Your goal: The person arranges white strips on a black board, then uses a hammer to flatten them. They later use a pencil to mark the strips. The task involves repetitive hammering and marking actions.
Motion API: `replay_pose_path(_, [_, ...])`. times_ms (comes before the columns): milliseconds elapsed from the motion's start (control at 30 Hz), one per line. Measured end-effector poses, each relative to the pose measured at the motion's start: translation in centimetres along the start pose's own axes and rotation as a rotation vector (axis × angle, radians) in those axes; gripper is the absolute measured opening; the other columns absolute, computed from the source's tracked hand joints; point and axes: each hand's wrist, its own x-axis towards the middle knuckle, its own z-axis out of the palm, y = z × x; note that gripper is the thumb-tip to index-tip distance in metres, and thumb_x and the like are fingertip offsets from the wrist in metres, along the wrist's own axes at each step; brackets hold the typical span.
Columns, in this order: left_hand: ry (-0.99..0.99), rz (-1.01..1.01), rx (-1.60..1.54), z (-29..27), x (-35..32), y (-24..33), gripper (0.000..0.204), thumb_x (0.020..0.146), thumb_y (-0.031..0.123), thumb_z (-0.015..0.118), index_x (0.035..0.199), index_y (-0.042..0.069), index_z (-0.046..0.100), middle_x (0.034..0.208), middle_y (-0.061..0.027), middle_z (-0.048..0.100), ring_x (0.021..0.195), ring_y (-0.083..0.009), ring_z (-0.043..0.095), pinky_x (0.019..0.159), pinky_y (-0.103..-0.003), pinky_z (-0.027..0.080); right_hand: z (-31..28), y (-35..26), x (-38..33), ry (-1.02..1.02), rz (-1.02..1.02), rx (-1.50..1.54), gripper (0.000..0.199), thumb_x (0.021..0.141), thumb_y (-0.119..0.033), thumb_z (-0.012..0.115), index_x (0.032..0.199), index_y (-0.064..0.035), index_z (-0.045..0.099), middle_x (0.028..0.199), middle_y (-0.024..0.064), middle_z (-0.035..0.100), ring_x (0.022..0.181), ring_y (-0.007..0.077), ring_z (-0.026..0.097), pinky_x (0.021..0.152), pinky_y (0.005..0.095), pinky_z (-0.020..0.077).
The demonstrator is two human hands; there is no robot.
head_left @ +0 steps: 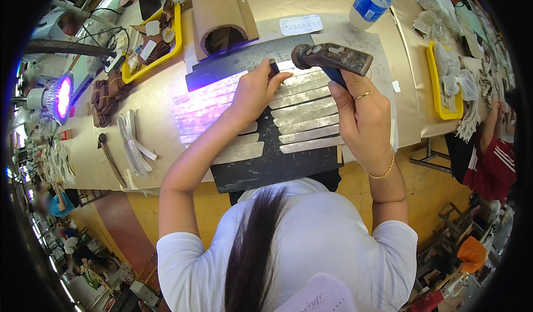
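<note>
My left hand pinches a short dark rod, which looks like a punch, upright at the far end of the strips. Raised just to its right, a hammer with a worn metal head and dark blue handle is gripped in my right hand. The head hovers apart from the punch. Flat silvery strips lie side by side in two groups, the left strips partly under my left forearm and the right strips below the hammer. Beneath them is a black board. The punch's lower tip is hidden by my fingers.
A brown tube and a bottle stand at the back. Yellow trays hold scraps at left and right. A lit lamp, a second hammer and pale strips are at left.
</note>
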Motion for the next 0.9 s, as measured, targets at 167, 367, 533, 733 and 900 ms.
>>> replay_pose_path(167, [-0.071, -0.115, -0.054, -0.9, -0.3, 0.6, 0.023, 0.090, 0.020, 0.070, 0.091, 0.000, 0.060, 0.076, -0.0108, 0.071, 0.066, -0.0166, 0.069, 0.060, -0.028, 0.052, -0.2, 0.0, -0.7, -0.039, 0.015, 0.027, 0.034, 0.085, -0.001, 0.067, 0.119, -0.0040, 0.062, 0.082, 0.0116, 0.063, 0.058, 0.0277, 0.060, 0.050, 0.0354, 0.0454])
replay_pose_path(367, [-0.063, -0.119, -0.171, -0.6, -1.4, 1.3, 0.030, 0.089, 0.026, 0.071, 0.090, -0.001, 0.058, 0.073, -0.0156, 0.066, 0.064, -0.0269, 0.065, 0.058, -0.035, 0.049, 0.0, 0.1, -0.8, -0.028, 0.009, 0.057, 0.033, 0.086, 0.000, 0.066, 0.119, -0.0027, 0.062, 0.084, 0.0120, 0.064, 0.058, 0.0277, 0.060, 0.050, 0.0349, 0.0455])
replay_pose_path(533, [-0.084, -0.078, -0.112, -0.4, -1.3, 1.0, 0.034, 0.088, 0.029, 0.071, 0.084, -0.001, 0.055, 0.069, -0.0191, 0.062, 0.061, -0.0356, 0.061, 0.056, -0.041, 0.046, 0.2, 0.0, -0.9, -0.034, -0.012, 0.054, 0.034, 0.086, -0.001, 0.066, 0.119, -0.0022, 0.062, 0.083, 0.0120, 0.064, 0.059, 0.0277, 0.061, 0.050, 0.0352, 0.0462])
replay_pose_path(733, [-0.086, -0.044, -0.076, -0.3, -1.3, 0.9, 0.034, 0.087, 0.029, 0.072, 0.083, 0.001, 0.055, 0.067, -0.0186, 0.060, 0.061, -0.0363, 0.060, 0.055, -0.042, 0.046, 0.4, 0.2, -1.1, -0.015, -0.015, 0.061, 0.032, 0.086, -0.002, 0.066, 0.118, -0.0017, 0.063, 0.084, 0.0126, 0.065, 0.060, 0.0280, 0.062, 0.050, 0.0355, 0.0469])
replay_pose_path(900, [-0.062, 0.022, -0.021, -0.1, -1.4, 0.9, 0.033, 0.086, 0.029, 0.072, 0.081, 0.002, 0.056, 0.067, -0.0176, 0.060, 0.061, -0.0350, 0.061, 0.055, -0.042, 0.046, -0.1, -0.3, -0.8, -0.042, -0.001, 0.041, 0.031, 0.085, -0.001, 0.067, 0.116, -0.0016, 0.063, 0.086, 0.0129, 0.066, 0.062, 0.0277, 0.063, 0.052, 0.0348, 0.0477])
